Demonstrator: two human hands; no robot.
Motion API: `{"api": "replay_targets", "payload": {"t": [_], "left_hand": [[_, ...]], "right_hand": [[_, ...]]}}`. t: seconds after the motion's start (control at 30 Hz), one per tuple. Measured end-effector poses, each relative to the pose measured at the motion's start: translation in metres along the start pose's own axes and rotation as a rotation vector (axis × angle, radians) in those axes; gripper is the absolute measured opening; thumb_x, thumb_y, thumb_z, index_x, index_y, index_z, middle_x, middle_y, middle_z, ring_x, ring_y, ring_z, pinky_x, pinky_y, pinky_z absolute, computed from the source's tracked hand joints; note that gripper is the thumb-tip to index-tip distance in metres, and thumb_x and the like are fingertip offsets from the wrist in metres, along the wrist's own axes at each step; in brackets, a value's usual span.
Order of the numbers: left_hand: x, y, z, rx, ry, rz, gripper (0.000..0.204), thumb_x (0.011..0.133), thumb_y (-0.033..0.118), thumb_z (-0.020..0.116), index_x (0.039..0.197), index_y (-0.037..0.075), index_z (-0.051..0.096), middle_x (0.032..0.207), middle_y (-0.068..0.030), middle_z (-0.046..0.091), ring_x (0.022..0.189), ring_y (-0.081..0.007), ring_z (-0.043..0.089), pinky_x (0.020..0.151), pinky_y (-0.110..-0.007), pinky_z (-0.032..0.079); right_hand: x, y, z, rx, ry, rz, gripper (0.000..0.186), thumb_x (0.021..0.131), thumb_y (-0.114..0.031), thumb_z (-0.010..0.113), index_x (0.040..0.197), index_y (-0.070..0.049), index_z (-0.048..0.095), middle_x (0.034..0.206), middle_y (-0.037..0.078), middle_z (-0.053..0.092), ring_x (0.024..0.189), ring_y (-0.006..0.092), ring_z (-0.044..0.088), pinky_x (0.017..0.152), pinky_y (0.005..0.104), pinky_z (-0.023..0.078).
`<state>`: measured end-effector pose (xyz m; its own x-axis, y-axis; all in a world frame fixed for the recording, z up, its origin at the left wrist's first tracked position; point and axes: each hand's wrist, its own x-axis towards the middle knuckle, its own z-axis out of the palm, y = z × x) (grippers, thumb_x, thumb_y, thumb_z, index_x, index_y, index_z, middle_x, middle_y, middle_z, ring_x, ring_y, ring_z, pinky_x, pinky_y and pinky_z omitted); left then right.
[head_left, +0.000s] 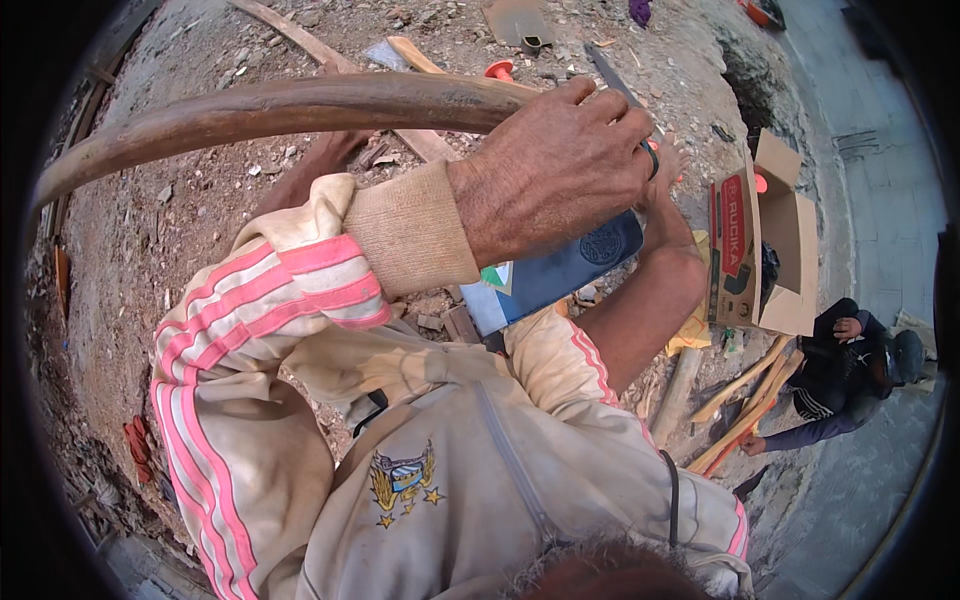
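Note:
A long curved wooden pole [240, 108] runs across from the left into my left hand [555, 175], whose fingers are curled over its end. Beside those fingers is a long dark blade [608, 68] with a dark handle, mostly hidden by the hand. Bare skin with digits shows just behind the handle; I cannot tell whether it is my right hand or a foot. A blue flat object [590, 262] with a green-and-white patch lies below my left wrist.
An open cardboard box [785, 260] stands at right. A crouching co-worker [845, 365] has a hand on wooden strips [750, 410]. Loose planks [290, 30], an orange plastic piece [500, 70] and rubble lie ahead. A pit [740, 90] edges the pale floor at right.

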<state>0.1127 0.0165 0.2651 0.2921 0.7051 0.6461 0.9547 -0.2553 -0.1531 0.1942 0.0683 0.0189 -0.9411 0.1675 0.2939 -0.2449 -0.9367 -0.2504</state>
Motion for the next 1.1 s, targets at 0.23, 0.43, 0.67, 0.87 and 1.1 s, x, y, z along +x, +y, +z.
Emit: {"api": "replay_targets", "payload": {"t": [0.23,0.43,0.67,0.87,1.1], "left_hand": [[-0.097,-0.001,-0.003,-0.917,-0.288,-0.783,0.048,0.080,0.034,0.084,0.113,0.004,0.066,0.118,-0.0110,0.066,0.109,-0.0223,0.065,0.086,-0.038,0.055],[-0.093,-0.047,0.049,-1.253,0.259,-0.552,0.094,0.077,0.036,0.089,0.151,0.007,0.039,0.142,-0.0122,0.054,0.129,-0.0227,0.054,0.108,-0.043,0.046],[-0.094,-0.078,0.065,-1.415,0.205,-0.516,0.084,0.079,0.030,0.088,0.146,0.008,0.043,0.146,-0.0127,0.051,0.135,-0.0259,0.051,0.114,-0.043,0.043],[-0.119,-0.081,0.062,-1.251,0.109,-0.470,0.088,0.080,0.042,0.085,0.146,0.003,0.043,0.144,-0.0170,0.054,0.135,-0.0283,0.052,0.111,-0.043,0.046],[-0.118,-0.082,0.057,-1.082,0.009,-0.638,0.054,0.085,0.019,0.079,0.132,0.003,0.060,0.131,-0.0122,0.064,0.121,-0.0209,0.061,0.102,-0.036,0.051]], "right_hand": [[-0.001,-0.012,0.016,-0.062,0.159,-0.041,0.042,0.108,-0.042,0.034,0.087,-0.011,0.050,0.075,0.001,0.047,0.068,0.0163,0.046,0.075,0.0360,0.040],[0.019,0.026,-0.037,0.217,-0.213,-0.048,0.036,0.105,-0.041,0.041,0.090,-0.011,0.053,0.076,-0.002,0.048,0.072,0.0149,0.049,0.078,0.0335,0.040],[0.008,0.061,0.001,0.384,-0.210,0.236,0.028,0.100,-0.039,0.052,0.099,-0.011,0.054,0.084,-0.002,0.049,0.080,0.0132,0.053,0.083,0.0317,0.039],[0.010,0.086,0.004,0.542,-0.366,0.320,0.032,0.095,-0.041,0.057,0.102,-0.010,0.055,0.084,-0.003,0.050,0.080,0.0135,0.055,0.085,0.0316,0.040],[0.020,0.094,0.015,0.660,-0.445,0.401,0.021,0.099,-0.030,0.053,0.099,-0.010,0.055,0.086,-0.003,0.052,0.082,0.0142,0.055,0.088,0.0354,0.042]]}}
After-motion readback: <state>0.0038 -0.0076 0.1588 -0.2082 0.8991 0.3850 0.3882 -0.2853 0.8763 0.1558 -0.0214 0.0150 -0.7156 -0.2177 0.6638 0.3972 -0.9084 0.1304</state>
